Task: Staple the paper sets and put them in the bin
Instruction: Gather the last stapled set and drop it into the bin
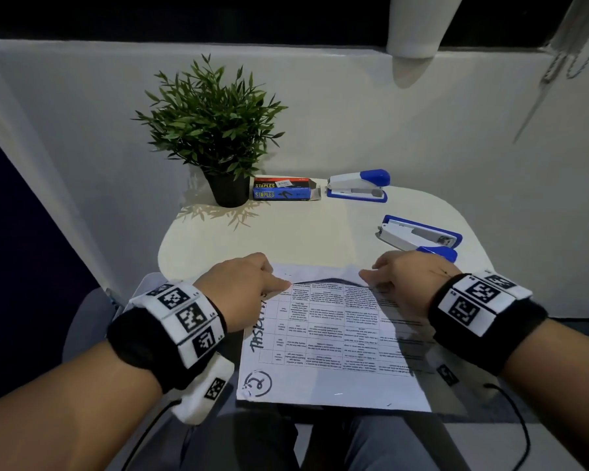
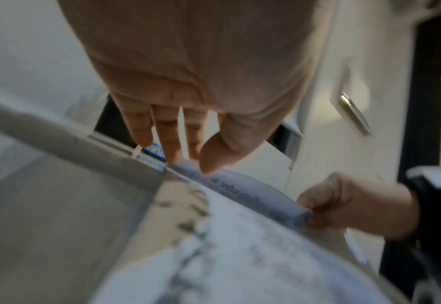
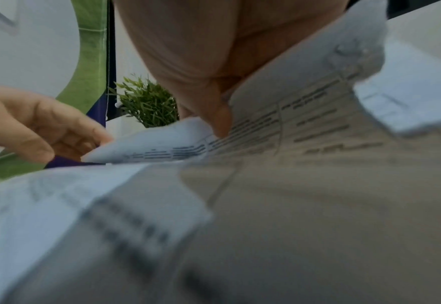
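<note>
A printed paper set [image 1: 330, 341] with a table, handwriting and a circled number lies at the table's near edge and overhangs toward me. My left hand [image 1: 281, 283] pinches its far edge on the left, thumb on top, as the left wrist view [image 2: 196, 164] shows. My right hand [image 1: 368, 277] pinches the far edge on the right; its thumb [image 3: 219, 123] presses on the sheet. Between the hands the top sheet [image 2: 253, 197] bows upward. One blue-and-white stapler [image 1: 357, 185] stands closed at the back. A second stapler [image 1: 419, 237] lies on its side just beyond my right hand.
A box of staples [image 1: 281, 189] and a potted green plant [image 1: 215, 130] stand at the back of the small white table [image 1: 286, 232], against the wall. My lap is below the overhanging paper. A cable [image 1: 521, 433] runs at the lower right.
</note>
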